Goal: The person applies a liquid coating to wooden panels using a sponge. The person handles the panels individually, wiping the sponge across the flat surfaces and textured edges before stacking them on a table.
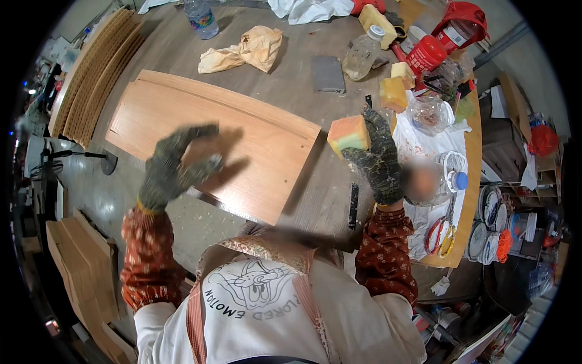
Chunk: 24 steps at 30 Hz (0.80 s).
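A light wood panel [267, 145] with a groove along its far edge lies on the table and overhangs the near edge. My left hand [170, 165], in a dark patterned glove, hovers over its left half, slightly blurred, fingers and thumb spread with nothing between them. To the right of the panel, my right hand [381, 159], in a matching glove, grips a yellow-orange sponge block [348, 130] between thumb and fingers. The sponge sits at or just above the table; I cannot tell which. Two more sponge pieces [393, 95] are beyond that hand.
A crumpled tan cloth [260, 48], a grey sanding sheet [328, 74], a cloudy bottle [364, 53] and a water bottle [200, 18] stand or lie farther back. Scissors [447, 238], a blue-capped container [459, 181] and red tubs [426, 53] crowd the right side. Curved woven panels [97, 73] lean at left.
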### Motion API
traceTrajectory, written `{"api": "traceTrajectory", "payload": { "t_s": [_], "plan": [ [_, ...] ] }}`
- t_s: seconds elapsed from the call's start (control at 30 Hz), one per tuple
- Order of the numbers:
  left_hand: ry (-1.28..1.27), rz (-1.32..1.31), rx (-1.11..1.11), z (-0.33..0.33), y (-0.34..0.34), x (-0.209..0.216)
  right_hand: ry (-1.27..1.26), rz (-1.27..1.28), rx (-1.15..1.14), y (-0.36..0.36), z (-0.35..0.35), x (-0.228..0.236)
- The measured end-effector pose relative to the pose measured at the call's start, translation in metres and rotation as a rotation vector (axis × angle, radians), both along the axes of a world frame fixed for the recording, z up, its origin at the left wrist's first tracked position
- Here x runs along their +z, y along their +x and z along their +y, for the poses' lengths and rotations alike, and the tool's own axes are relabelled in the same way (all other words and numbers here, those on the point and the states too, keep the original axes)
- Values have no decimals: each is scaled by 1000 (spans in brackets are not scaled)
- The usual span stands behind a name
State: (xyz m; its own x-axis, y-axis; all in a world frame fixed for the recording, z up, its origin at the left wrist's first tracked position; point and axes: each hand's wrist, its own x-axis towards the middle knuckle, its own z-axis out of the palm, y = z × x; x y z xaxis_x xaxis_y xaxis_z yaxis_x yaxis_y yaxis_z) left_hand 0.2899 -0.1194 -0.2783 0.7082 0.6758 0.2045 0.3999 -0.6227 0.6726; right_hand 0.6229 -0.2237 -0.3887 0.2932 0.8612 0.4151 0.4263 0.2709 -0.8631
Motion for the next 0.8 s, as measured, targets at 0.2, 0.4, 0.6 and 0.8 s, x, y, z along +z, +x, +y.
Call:
{"api": "traceTrajectory", "payload": {
  "t_s": [0.2, 0.4, 0.6, 0.8],
  "plan": [
    [677, 424, 62, 51, 50, -50, -37, -333, 71, -8, 4, 21],
    [660, 465, 54, 58, 61, -56, -152, -83, 9, -23, 28, 32],
    [700, 428, 60, 60, 63, -59, 26, -144, -170, -49, 41, 18],
    [703, 448, 159, 67, 66, -60, -1, -131, -202, -103, -24, 22]
  ]
}}
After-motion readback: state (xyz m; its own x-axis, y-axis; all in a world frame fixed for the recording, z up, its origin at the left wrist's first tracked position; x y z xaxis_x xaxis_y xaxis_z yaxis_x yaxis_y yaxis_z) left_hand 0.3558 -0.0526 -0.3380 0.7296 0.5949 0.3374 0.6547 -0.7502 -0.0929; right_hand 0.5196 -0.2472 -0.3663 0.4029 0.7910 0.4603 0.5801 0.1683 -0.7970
